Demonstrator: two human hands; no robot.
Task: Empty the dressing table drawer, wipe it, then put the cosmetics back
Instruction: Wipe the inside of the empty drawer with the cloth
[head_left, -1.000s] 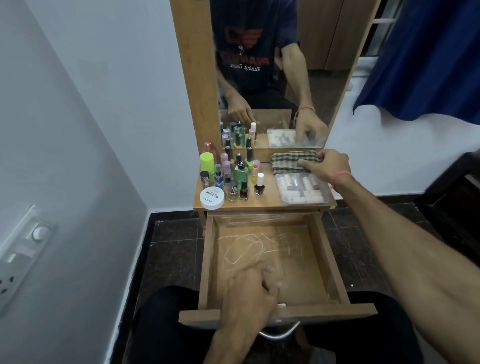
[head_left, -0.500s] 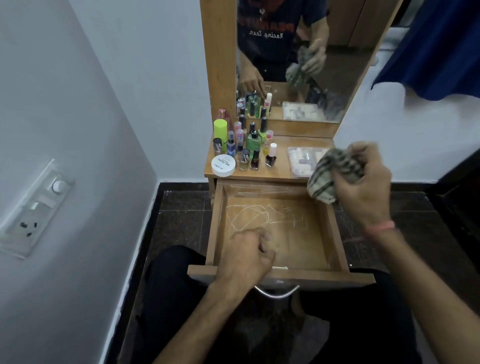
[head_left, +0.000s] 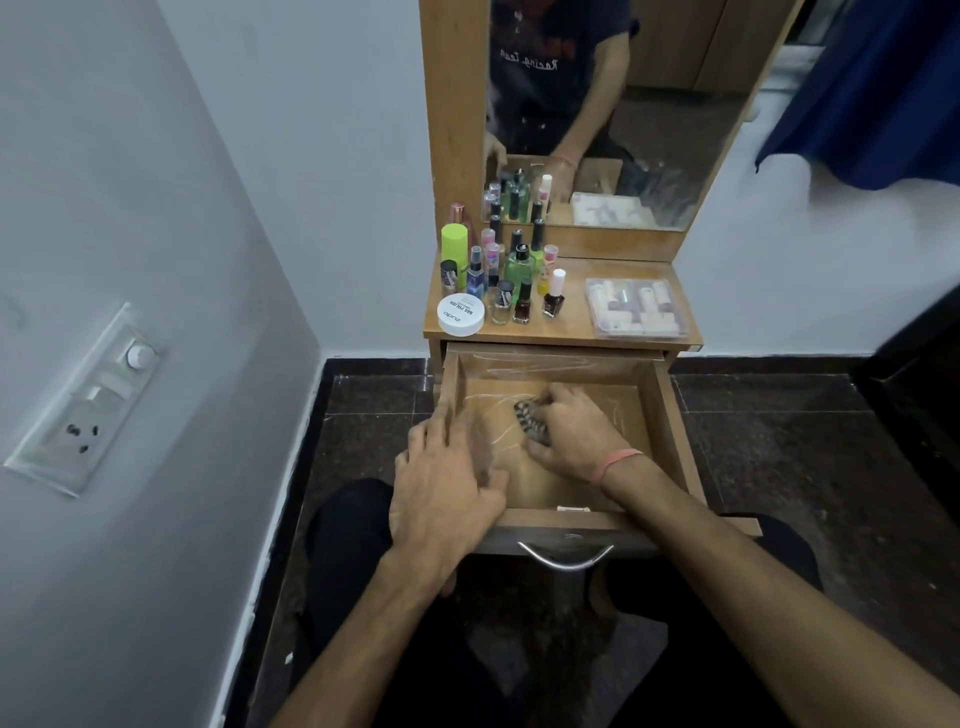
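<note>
The wooden drawer (head_left: 670, 431) stands pulled out below the dressing table top, with white scribble marks on its floor. My right hand (head_left: 574, 431) is inside it, pressing a bunched checked cloth (head_left: 530, 418) against the drawer floor. My left hand (head_left: 447, 488) rests on the drawer's front left corner, fingers spread. On the table top stand several cosmetics bottles (head_left: 511, 275), a round white jar (head_left: 461, 315) and a clear plastic box (head_left: 636, 307) of small items.
A mirror (head_left: 613, 109) rises behind the table top. A white wall with a switch panel (head_left: 85, 400) runs close on the left. A blue curtain (head_left: 872, 88) hangs at upper right. Dark floor tiles surround the table; my knees are below the drawer handle (head_left: 565, 556).
My right hand lifted the checked cloth from the table top and brought it down into the drawer. My left hand slid from the drawer floor toward its front left corner.
</note>
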